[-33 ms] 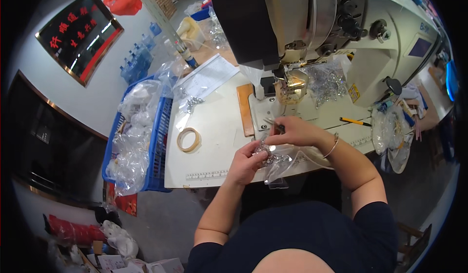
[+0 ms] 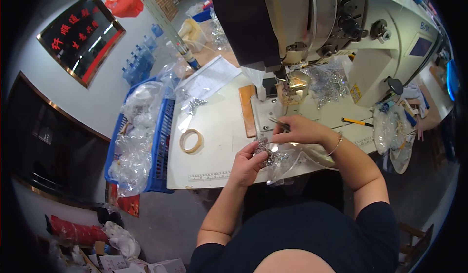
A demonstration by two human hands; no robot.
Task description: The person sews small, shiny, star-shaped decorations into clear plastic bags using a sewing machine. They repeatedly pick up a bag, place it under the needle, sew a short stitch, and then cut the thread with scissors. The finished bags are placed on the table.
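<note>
At the front edge of the sewing table, my left hand [image 2: 247,165] is closed on a bunch of glittering silver trimmings [image 2: 277,158], thumb and fingers pinched together. Part of the bunch spills out to the right over a clear plastic sheet or bag [image 2: 280,174]. My right hand [image 2: 304,131] is just above and to the right, closed round small metal thread snips [image 2: 279,124] whose points face left and away from me. The fingers partly cover the snips. Beyond the hands is the needle area of a sewing machine [image 2: 292,85].
Left on the white table [image 2: 214,141] lie a tape roll [image 2: 190,141], a paper sheet [image 2: 208,81] and a brown wooden strip [image 2: 247,111]. A blue basket [image 2: 158,151] of plastic bags stands beside it. More silver pieces [image 2: 329,83] and a yellow pen [image 2: 357,122] lie right.
My right hand with the snips has moved a little to the right, away from the left hand. The left hand keeps its hold on the trimmings. The whole view has shifted slightly.
</note>
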